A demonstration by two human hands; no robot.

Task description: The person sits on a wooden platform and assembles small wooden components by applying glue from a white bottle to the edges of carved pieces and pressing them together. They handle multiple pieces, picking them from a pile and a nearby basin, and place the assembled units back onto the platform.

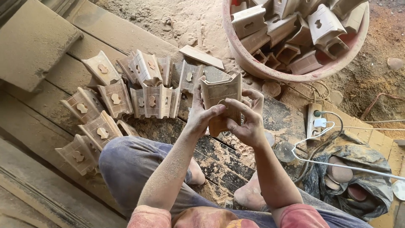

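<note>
Wooden carved piece (220, 101), one item: you held it upright above your knees, left grip (201, 114) and right grip (247, 122) both clenched around it. Matching pieces (122, 101) lay left; red basin (253, 63) beyond.

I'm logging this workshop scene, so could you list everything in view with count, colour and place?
Held wooden piece: one, pale tan, centre, gripped by both hands.
Finished wooden pieces: about a dozen, pale tan, laid out on the floor at left.
Basin: one, reddish, top right, full of similar wooden pieces.
Flat wood offcut: one, tan, on sawdust near the basin.
Power strip: one, dusty white, right of the hands, white plug and cable attached.
Sanding discs: several, reddish brown, in a dark bag at lower right.
Sawdust: tan, across the ground.
Left hand: one, dusty.
Right hand: one, dusty.
</note>
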